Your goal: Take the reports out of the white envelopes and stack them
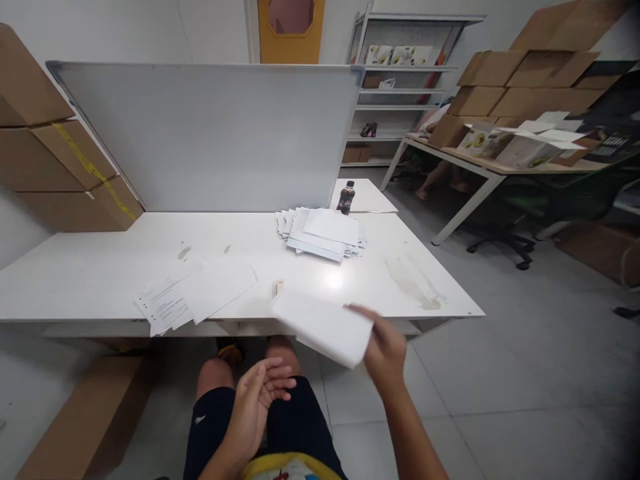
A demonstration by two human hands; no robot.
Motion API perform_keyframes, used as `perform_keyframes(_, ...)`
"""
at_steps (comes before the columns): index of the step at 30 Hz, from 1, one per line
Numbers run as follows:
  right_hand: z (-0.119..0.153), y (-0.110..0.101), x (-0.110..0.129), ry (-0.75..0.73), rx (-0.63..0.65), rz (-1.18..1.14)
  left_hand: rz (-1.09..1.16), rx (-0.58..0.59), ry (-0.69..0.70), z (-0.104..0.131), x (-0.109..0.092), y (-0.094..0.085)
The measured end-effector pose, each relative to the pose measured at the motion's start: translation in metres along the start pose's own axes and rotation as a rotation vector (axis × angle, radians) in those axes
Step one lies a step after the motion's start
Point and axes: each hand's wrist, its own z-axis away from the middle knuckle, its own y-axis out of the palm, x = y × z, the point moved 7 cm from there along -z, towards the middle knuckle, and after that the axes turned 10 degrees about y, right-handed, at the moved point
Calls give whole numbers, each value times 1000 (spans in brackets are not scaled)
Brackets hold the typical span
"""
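Note:
My right hand (pixel 385 343) grips the right end of a white paper sheaf (pixel 325 327), slightly blurred, which juts over the table's front edge. Whether it is one folded sheet or several cannot be made out. My left hand (pixel 263 390) is above my lap, palm turned up with fingers loosely curled and apart, holding nothing. To the left, printed sheets (pixel 167 303) lie fanned out, partly under blank white sheets (pixel 220 287). Just behind the held paper stands a small beige block (pixel 280 287). Farther back rests an untidy paper pile (pixel 330 230).
A dark bottle (pixel 345 198) stands behind the pile, near a whiteboard (pixel 210 140) along the white table's (pixel 90 280) back. Cardboard boxes (pixel 50 153) are stacked at left; another box (pixel 85 413) sits on the floor. At right are a shelf rack (pixel 405 69) and a box-laden desk (pixel 480 160).

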Motion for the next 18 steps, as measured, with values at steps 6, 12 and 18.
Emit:
perform_keyframes(6,-113,54,-111,705,-260,-758,-181,-223,257,-16,-26,-75)
perform_keyframes(12,-167,98,-167,803,-290,-808,-845,-327,528,-29,-54,-140)
perform_keyframes(18,-163,118,-168,638,-98,-754,-1632,-266,876,-98,-94,-123)
